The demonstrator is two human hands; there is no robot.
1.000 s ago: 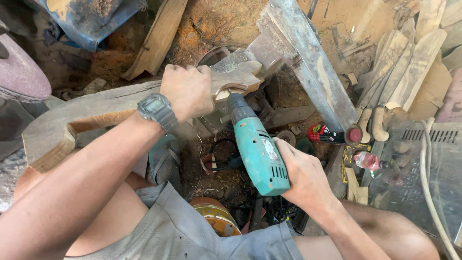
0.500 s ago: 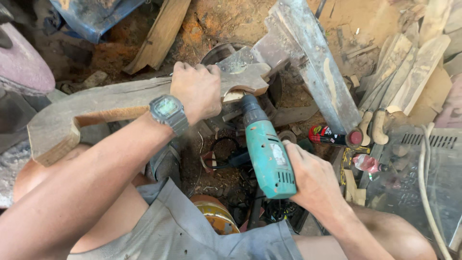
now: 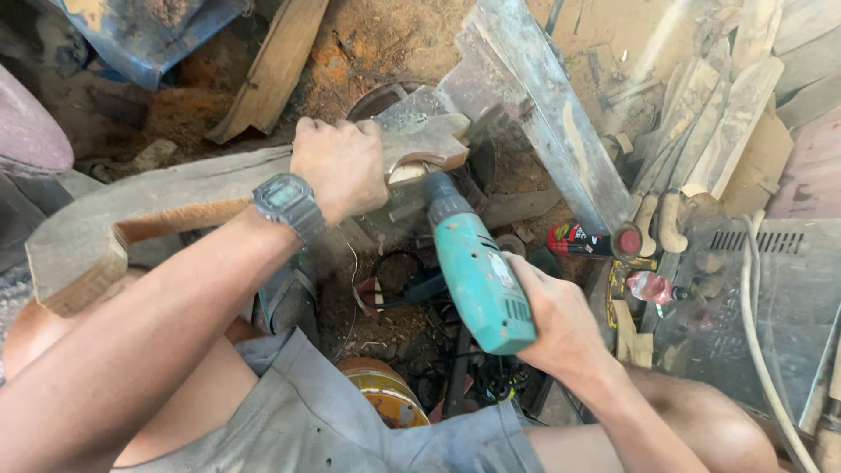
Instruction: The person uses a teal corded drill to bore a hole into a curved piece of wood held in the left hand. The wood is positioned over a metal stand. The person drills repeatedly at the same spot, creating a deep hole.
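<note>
My left hand (image 3: 343,166), with a grey digital watch (image 3: 286,200) on its wrist, presses down on a long curved carved wooden piece (image 3: 140,206) that runs from lower left to the middle. My right hand (image 3: 561,320) grips a teal electric drill (image 3: 477,271). The drill's nose points up at the underside of the wooden piece's right end (image 3: 425,144), just beside my left hand's fingers. The drill tip itself is hidden by the wood.
A grey plank (image 3: 543,105) leans at upper right, with wooden slats (image 3: 718,114) and small carved pieces (image 3: 661,219) beside it. A grey metal box (image 3: 771,298) with a white cable stands at right. A red-capped marker (image 3: 587,238) and black cords (image 3: 420,289) lie on the sawdust-covered ground.
The drill has moved up and closer to the wood's right end. My left hand stays pressed on the wooden piece.
</note>
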